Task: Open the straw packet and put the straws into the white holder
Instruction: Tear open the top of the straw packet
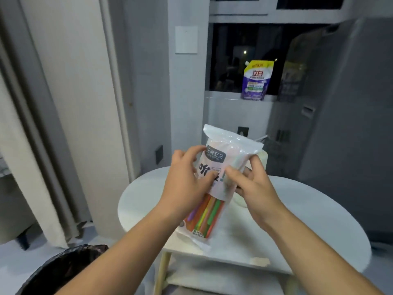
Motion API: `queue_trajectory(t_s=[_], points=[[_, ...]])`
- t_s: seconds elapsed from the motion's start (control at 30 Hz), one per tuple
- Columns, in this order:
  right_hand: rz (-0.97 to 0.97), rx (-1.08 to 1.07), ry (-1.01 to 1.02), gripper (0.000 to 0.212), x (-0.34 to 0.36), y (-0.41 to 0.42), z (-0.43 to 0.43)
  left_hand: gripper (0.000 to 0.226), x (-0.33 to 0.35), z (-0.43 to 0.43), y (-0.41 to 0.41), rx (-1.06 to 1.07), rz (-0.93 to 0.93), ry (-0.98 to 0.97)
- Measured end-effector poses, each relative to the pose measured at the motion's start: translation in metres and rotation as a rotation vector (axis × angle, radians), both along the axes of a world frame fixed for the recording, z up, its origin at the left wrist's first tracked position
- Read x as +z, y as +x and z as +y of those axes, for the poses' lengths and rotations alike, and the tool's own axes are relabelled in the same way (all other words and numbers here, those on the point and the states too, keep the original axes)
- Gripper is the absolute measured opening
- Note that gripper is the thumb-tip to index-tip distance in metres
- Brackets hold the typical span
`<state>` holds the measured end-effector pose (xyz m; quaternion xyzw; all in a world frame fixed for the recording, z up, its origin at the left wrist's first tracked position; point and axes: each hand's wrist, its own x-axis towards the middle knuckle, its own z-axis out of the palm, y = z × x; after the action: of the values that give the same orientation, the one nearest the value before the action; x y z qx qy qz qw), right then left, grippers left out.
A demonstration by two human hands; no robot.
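Observation:
I hold the straw packet (pixel 223 167) upright above the round white table (pixel 297 220). It is a clear plastic bag with a white printed label, and several coloured straws (pixel 204 216) show through its lower part. My left hand (pixel 185 179) grips the packet's left side, thumb across the label. My right hand (pixel 251 184) grips its right side, fingers curled round the edge. The bag's top is sealed and flat. Behind the packet, a white object (pixel 263 158) that may be the holder peeks out, mostly hidden.
A bin lined with a black bag (pixel 63 271) stands at the lower left beside the table. A purple refill pouch (pixel 256 80) sits on the window sill behind. A curtain (pixel 32 145) hangs at the left, and a grey appliance (pixel 340 124) stands at the right.

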<state>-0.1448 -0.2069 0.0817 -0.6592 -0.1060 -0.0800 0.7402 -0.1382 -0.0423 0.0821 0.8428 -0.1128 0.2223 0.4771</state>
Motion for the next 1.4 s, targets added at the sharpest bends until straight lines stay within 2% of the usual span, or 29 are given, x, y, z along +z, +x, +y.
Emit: queue_trajectory(t_s=[0.07,0.13,0.2,0.3,0.4,0.47,0.57,0.77,0.9,1.0,1.17,1.4], points=[[-0.02,0.13,0.095,0.042,0.012,0.002,-0.003,0.057,0.009,-0.003,0.005,-0.026,-0.004,-0.055],[0.024,0.22,0.196,0.056,0.017,0.003,-0.006,0.055,0.014,-0.003,0.009,-0.083,0.018,-0.078],[0.088,0.249,0.25,0.068,0.014,0.006,-0.008,0.047,0.015,-0.002,0.009,-0.233,0.101,-0.199],[0.155,0.237,0.27,0.058,0.001,0.011,-0.007,0.026,0.004,-0.005,0.006,-0.374,0.289,-0.429],[0.156,0.186,0.189,0.031,-0.01,0.013,-0.001,0.033,-0.017,-0.003,0.008,-0.351,0.261,-0.423],[0.155,0.173,0.164,0.02,-0.015,0.013,0.002,0.034,-0.024,0.0,0.008,-0.369,0.235,-0.401],[0.145,0.161,0.131,0.025,-0.02,0.013,0.002,0.036,-0.028,0.006,0.009,-0.402,0.227,-0.355],[0.122,0.173,0.106,0.025,-0.022,0.013,0.003,0.025,-0.035,0.017,0.012,-0.475,0.212,-0.385],[0.089,0.177,0.051,0.011,-0.023,0.012,0.007,0.022,-0.037,0.021,0.01,-0.472,0.208,-0.383],[0.085,0.18,0.047,0.008,-0.026,0.011,0.008,0.024,-0.038,0.024,0.008,-0.448,0.214,-0.379],[0.083,0.165,0.019,0.012,-0.028,0.01,0.007,0.026,-0.034,0.022,0.004,-0.422,0.214,-0.384],[0.026,0.111,-0.149,0.018,-0.028,0.008,0.008,0.016,-0.034,0.015,0.0,-0.382,0.195,-0.364]])
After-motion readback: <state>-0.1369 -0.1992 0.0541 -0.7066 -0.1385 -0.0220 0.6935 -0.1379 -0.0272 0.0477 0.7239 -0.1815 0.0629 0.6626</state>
